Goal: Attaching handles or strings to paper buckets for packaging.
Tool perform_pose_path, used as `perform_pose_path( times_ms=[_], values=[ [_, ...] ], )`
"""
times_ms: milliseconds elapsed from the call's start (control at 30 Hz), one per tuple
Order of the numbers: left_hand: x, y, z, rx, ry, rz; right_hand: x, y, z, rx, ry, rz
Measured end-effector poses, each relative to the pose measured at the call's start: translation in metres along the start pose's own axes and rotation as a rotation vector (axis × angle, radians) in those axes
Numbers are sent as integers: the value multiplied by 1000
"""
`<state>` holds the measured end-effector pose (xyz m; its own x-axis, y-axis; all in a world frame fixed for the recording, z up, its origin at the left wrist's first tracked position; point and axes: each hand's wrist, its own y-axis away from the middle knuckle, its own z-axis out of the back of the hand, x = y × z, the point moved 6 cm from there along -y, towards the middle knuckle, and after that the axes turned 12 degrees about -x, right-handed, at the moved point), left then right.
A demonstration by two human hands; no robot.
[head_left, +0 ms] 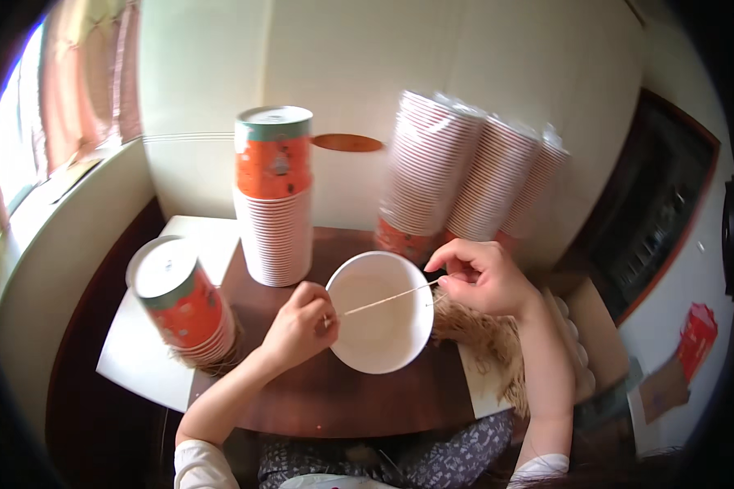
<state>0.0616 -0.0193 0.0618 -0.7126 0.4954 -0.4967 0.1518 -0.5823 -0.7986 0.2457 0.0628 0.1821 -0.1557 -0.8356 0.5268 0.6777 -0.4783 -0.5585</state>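
Observation:
A thin length of tan twine (387,301) is stretched between my two hands, slanting up to the right. Under it, a white paper tub (375,350) faces open side up on the dark brown table. My left hand (302,324) is closed on the twine's lower end, beside the tub's left rim. At the upper right of the rim, my right hand (491,281) pinches the other end between thumb and finger. A loose bundle of tan twine (489,342) lies below my right hand and forearm.
An orange-and-green stack of tubs (274,196) rises behind my left hand. A shorter stack (175,297) leans at the left, with twine around its foot. Plastic-wrapped tub stacks (432,155) stand back right. A cardboard box (591,334) is beyond my right forearm.

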Motion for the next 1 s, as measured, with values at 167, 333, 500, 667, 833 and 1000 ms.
perform_pose_path(
  times_ms=[167,333,500,667,833,1000],
  values=[
    [-21,-19,113,-510,-450,-256,75,-26,-27,-56,56,365],
    [-44,-29,213,-723,-820,-524,115,-38,-88,-148,238,800],
    [4,-9,259,-477,-1046,-766,104,-63,-176,-169,261,978],
    [47,34,253,-286,-1151,-679,51,-56,-275,-14,244,901],
    [48,68,239,-373,-902,-248,29,-35,-290,-104,211,877],
    [50,69,230,-182,-1116,-193,8,-43,-302,-35,310,691]
  ],
)
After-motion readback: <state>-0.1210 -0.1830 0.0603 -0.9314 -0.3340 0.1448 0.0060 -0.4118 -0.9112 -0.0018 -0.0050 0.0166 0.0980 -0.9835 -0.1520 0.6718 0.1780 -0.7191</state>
